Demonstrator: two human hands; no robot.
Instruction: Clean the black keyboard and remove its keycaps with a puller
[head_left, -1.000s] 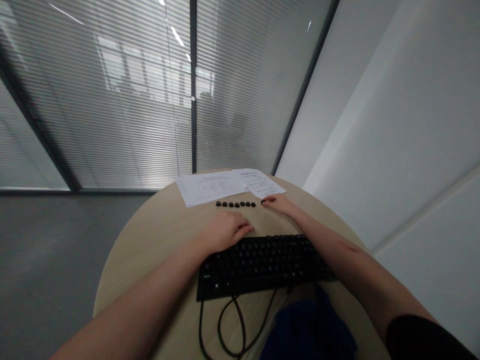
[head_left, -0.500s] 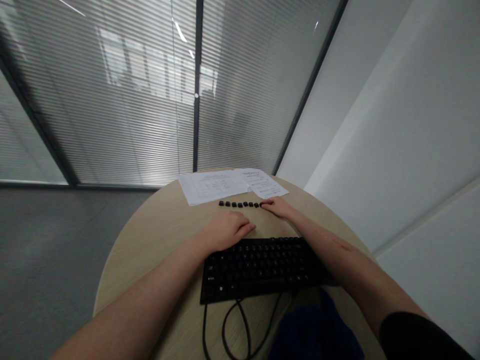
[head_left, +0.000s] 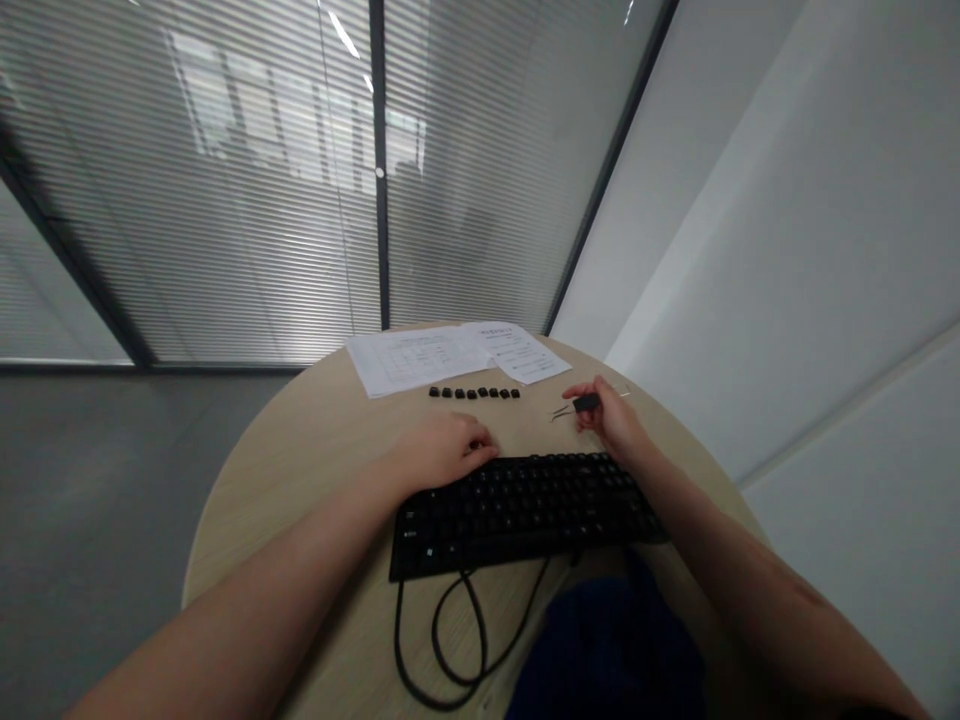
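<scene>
Grey floor [head_left: 112,520] at far left, below slatted blinds [head_left: 262,240] behind glass. Next, a round, pale wood-grain counter [head_left: 255,480], with a black cable [head_left: 397,625] looped near its front. Toward the back, printed papers [head_left: 420,360], overlapping and lying flat.

Reaching in from the left, the left hand [head_left: 442,448], bare, resting at the keyboard's upper left edge; fingers curled, thumb close to the forefinger. Hard to tell whether pinching anything: only a dark spot visible between thumb and finger.

Just in front of the papers, a row of eight small black key caps [head_left: 472,394], slightly uneven, little gaps between. Nearer, the black keyboard [head_left: 517,505], lying flat, slightly angled, right end partly behind the right forearm. Below it, dark blue cloth [head_left: 607,650].

Right of the row and well apart from it, a black-handled tool [head_left: 586,402] with two thin metal prongs, pointing left, prongs slightly parted. Around its handle, the right hand [head_left: 609,412], pinching with thumb and fingers, above the counter beyond the keyboard. Pale wall [head_left: 810,250] at far right.

For good handling, probably best: grip the handle lightly but squarely, prongs level and even; hold the forearm clear of the keys; steady the keyboard with gentle left-hand pressure; avoid brushing the row of loose caps.
</scene>
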